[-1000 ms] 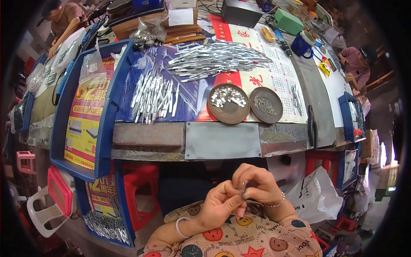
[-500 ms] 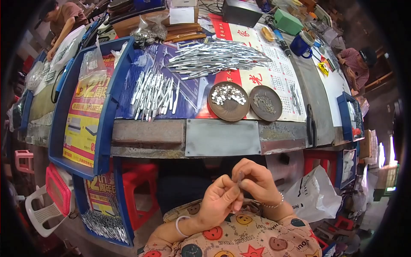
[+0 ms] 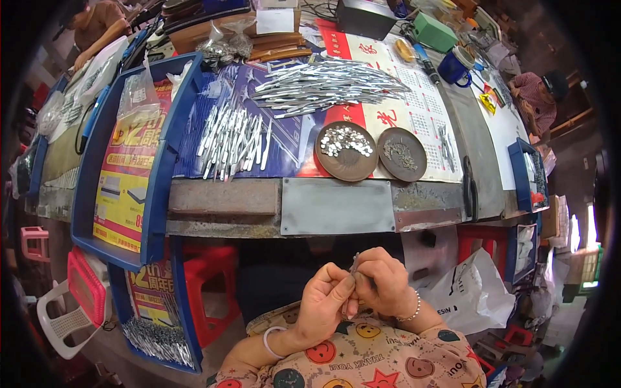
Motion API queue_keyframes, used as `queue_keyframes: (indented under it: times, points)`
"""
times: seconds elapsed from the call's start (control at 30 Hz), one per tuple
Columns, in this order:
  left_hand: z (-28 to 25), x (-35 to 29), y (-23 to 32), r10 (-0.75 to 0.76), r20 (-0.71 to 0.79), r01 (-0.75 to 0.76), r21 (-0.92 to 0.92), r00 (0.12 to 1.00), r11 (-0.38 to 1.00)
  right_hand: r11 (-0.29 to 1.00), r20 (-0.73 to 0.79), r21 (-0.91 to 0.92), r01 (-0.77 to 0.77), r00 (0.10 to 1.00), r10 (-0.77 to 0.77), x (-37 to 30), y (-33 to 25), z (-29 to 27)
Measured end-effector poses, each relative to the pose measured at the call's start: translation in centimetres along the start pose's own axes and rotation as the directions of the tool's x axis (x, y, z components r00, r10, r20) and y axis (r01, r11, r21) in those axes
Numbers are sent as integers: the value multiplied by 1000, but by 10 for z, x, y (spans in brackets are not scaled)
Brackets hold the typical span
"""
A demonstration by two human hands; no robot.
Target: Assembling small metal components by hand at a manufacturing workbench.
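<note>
A slender, silvery metal piece (image 3: pixel 355 261) is held above the lap, just in front of the workbench's near edge; it stands roughly upright, its narrow tip showing between the fingers with a dull grey shine; most of its length is covered, so its full shape cannot be told. The left hand (image 3: pixel 326 299) pinches it between thumb and forefinger, the other fingers curled in; the right hand (image 3: pixel 383 282) is closed around it from the other side, knuckles bent, the two hands' fingertips meeting at the piece; a white bangle (image 3: pixel 274 343) circles the left wrist, a beaded bracelet (image 3: pixel 410 306) the right.

Beyond them, a flat grey metal plate (image 3: pixel 336 207) is fixed along the bench edge; behind it sit two round brown dishes side by side, the larger dish (image 3: pixel 346 169) with bright silver discs, the smaller dish (image 3: pixel 402 175) with fine, thin metal bits; farther back lies a broad heap of shiny metal strips (image 3: pixel 330 90), with a smaller bundle of strips (image 3: pixel 229 143) nearer and to the left; at the far left, a blue tray (image 3: pixel 160 194) overhangs the bench edge above a lower blue tray (image 3: pixel 184 294) holding many thin metal pieces (image 3: pixel 155 341).
</note>
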State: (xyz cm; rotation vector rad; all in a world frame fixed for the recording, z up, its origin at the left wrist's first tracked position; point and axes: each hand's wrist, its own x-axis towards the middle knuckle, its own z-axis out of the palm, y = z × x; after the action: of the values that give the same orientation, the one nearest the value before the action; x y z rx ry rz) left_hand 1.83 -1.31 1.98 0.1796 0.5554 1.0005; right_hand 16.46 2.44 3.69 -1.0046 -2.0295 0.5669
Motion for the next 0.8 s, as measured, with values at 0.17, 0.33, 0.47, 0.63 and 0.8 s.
queue_keyframes:
  times: [0.17,0.33,0.47,0.63,0.8]
  points:
    - [-1,-3,-1,10,28,-10,-14,1000,1000,985,82,-55,161,984,-156,9,3,-7]
    - [-3,-3,-1,28,52,-28,-6,998,1000,957,162,275,-92,986,49,5,5,-9]
    - [-4,-2,-2,19,187,-20,0,982,1000,748,375,554,-366,912,168,8,15,-20]
    - [0,-5,2,-27,216,2,113,976,994,663,475,624,-414,874,99,18,19,-28]
    - [-1,1,10,26,53,-36,202,998,979,812,420,484,-327,901,112,37,29,-31]
